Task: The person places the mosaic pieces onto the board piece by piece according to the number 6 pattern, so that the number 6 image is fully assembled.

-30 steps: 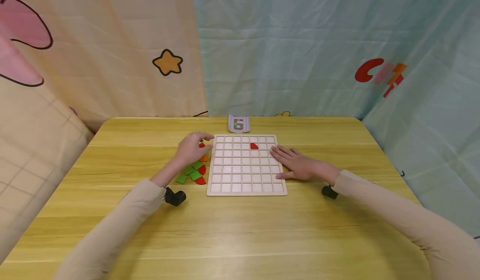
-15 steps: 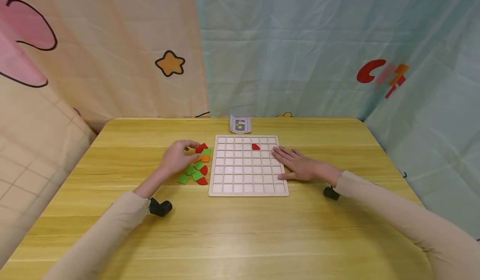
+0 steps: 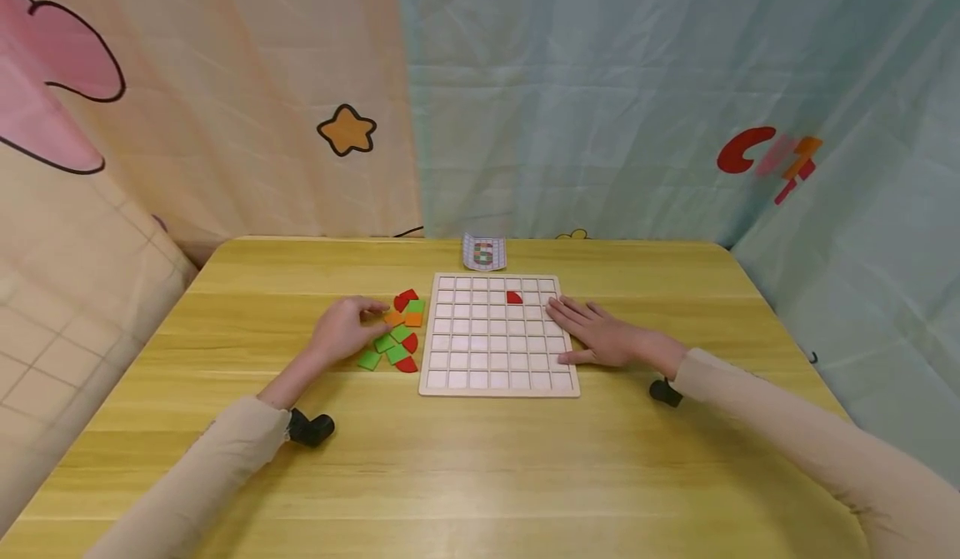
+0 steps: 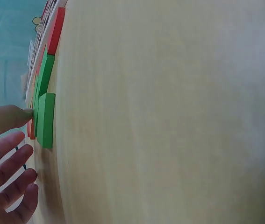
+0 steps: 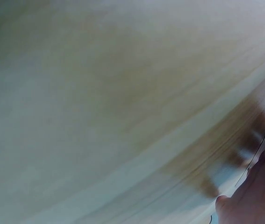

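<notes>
My left hand point(image 3: 347, 328) is at the left side of a loose pile of flat tiles. Its thumb and index finger are apart, close to an orange tile point(image 3: 393, 318); whether they touch it I cannot tell. Green tiles point(image 4: 46, 120) and red quarter-round tiles point(image 3: 406, 365) lie around it. The left wrist view shows the other fingers loosely bent, holding nothing. A pale gridded board point(image 3: 498, 391) lies right of the pile, with one red quarter-round tile point(image 3: 513, 297) in an upper cell. My right hand point(image 3: 596, 334) rests with spread fingers on the board's right edge.
A small card point(image 3: 484, 253) with a coloured tile pattern stands behind the board, near the back edge of the wooden table point(image 3: 480, 467). Printed curtains point(image 3: 555, 109) hang behind. Black wrist devices point(image 3: 311, 428) are strapped under both forearms.
My left hand has drawn back from the board's left edge, moving left and nearer over the pile, uncovering red, green and orange tiles. The right hand keeps its place on the board.
</notes>
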`<state>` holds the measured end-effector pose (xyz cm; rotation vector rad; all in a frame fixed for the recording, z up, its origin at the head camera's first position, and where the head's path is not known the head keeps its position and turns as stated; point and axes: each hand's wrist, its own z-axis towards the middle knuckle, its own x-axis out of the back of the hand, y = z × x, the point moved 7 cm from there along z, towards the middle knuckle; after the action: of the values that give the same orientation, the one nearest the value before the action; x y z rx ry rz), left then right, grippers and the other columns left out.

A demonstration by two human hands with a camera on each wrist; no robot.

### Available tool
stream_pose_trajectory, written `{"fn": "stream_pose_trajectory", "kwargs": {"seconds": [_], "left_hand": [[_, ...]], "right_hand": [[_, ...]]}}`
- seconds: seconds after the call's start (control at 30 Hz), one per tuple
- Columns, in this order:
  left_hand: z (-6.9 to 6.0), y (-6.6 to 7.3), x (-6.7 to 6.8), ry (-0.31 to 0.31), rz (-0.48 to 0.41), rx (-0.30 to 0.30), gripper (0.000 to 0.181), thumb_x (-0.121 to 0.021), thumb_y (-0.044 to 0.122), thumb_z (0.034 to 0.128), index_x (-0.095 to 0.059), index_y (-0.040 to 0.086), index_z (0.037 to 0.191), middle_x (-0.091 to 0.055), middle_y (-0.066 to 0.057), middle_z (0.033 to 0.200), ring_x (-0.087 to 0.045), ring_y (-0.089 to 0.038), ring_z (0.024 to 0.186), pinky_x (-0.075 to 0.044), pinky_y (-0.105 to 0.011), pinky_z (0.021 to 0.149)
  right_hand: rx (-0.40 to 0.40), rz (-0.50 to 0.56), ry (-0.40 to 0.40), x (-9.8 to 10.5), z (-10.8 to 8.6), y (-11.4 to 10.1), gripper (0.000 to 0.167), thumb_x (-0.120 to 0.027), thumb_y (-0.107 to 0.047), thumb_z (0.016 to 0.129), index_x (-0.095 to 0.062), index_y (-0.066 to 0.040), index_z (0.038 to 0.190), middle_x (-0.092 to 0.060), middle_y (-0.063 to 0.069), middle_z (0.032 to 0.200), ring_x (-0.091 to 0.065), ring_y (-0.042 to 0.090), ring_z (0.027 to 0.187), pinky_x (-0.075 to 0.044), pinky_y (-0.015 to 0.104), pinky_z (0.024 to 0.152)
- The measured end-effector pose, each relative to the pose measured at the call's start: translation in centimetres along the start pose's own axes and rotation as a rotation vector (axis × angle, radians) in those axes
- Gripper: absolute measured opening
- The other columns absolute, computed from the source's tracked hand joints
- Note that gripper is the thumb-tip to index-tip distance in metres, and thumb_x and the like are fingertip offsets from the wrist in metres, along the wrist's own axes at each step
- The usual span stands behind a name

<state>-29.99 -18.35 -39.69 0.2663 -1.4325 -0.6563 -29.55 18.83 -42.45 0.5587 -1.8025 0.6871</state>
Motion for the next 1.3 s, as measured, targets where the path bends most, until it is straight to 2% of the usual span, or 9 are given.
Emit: {"fn": "stream_pose_trajectory", "kwargs": {"seconds": [0.13, 0.33, 0.57, 0.73, 0.97, 1.13, 1.3], "left_hand": [[0.18, 0.03, -0.16, -0.011, 0.003, -0.010, 0.033, -0.073, 0.023, 0.0833, -0.072, 0.003, 0.111, -0.071, -0.015, 0.111, -0.063, -0.031, 0.100, -0.049, -0.046, 0.085], [0.50, -0.19, -0.45, -0.033, 0.017, 0.006, 0.034, -0.073, 0.024, 0.0822, -0.072, 0.005, 0.110, -0.071, -0.013, 0.110, -0.063, -0.027, 0.096, -0.048, -0.042, 0.081], [0.82, 0.05, -0.83, -0.066, 0.053, 0.030, 0.036, -0.073, 0.025, 0.0820, -0.072, 0.003, 0.111, -0.071, -0.014, 0.110, -0.061, -0.029, 0.101, -0.047, -0.043, 0.084], [0.89, 0.05, -0.79, -0.063, 0.056, 0.038, 0.035, -0.074, 0.024, 0.0812, -0.073, 0.004, 0.109, -0.071, -0.015, 0.108, -0.061, -0.028, 0.096, -0.047, -0.041, 0.080], [0.88, 0.11, -0.59, -0.055, 0.052, 0.032, 0.035, -0.074, 0.025, 0.0811, -0.072, 0.003, 0.109, -0.072, -0.013, 0.107, -0.064, -0.028, 0.098, -0.048, -0.043, 0.083], [0.80, -0.15, -0.33, -0.028, 0.060, 0.035, 0.033, -0.075, 0.025, 0.0803, -0.073, 0.005, 0.106, -0.072, -0.014, 0.105, -0.064, -0.024, 0.087, -0.048, -0.036, 0.072], [0.92, -0.20, -0.21, -0.020, 0.055, 0.050, 0.034, -0.075, 0.027, 0.0792, -0.074, 0.006, 0.106, -0.071, -0.015, 0.107, -0.060, -0.018, 0.076, -0.042, -0.027, 0.061]], "right_hand": [[0.010, 0.012, 0.007, 0.11, -0.08, -0.13, 0.087, -0.043, -0.057, 0.095, -0.004, -0.008, 0.155, -0.001, 0.011, 0.163, 0.000, 0.033, 0.150, -0.007, 0.061, 0.116], [0.013, 0.012, 0.004, -0.01, 0.01, -0.20, 0.087, -0.042, -0.059, 0.095, -0.004, -0.009, 0.155, 0.000, 0.011, 0.163, 0.001, 0.032, 0.150, -0.007, 0.060, 0.116], [0.007, 0.027, 0.009, -0.13, -0.06, -0.19, 0.087, -0.043, -0.058, 0.095, -0.004, -0.009, 0.155, 0.000, 0.011, 0.163, 0.001, 0.033, 0.150, -0.007, 0.060, 0.116], [0.010, 0.028, 0.010, -0.05, -0.04, -0.18, 0.087, -0.043, -0.058, 0.095, -0.004, -0.009, 0.155, -0.001, 0.010, 0.163, 0.000, 0.032, 0.150, -0.008, 0.060, 0.116], [0.008, 0.029, 0.012, 0.08, -0.09, -0.09, 0.086, -0.043, -0.057, 0.095, -0.005, -0.009, 0.155, 0.000, 0.010, 0.163, 0.000, 0.032, 0.150, -0.008, 0.060, 0.116], [0.016, 0.034, 0.007, 0.10, -0.05, -0.25, 0.086, -0.043, -0.058, 0.095, -0.004, -0.009, 0.155, 0.000, 0.011, 0.163, 0.001, 0.032, 0.150, -0.007, 0.060, 0.116], [0.009, 0.032, 0.007, -0.03, -0.04, -0.20, 0.086, -0.043, -0.057, 0.095, -0.004, -0.009, 0.155, 0.000, 0.010, 0.163, 0.001, 0.032, 0.150, -0.007, 0.059, 0.116]]}}
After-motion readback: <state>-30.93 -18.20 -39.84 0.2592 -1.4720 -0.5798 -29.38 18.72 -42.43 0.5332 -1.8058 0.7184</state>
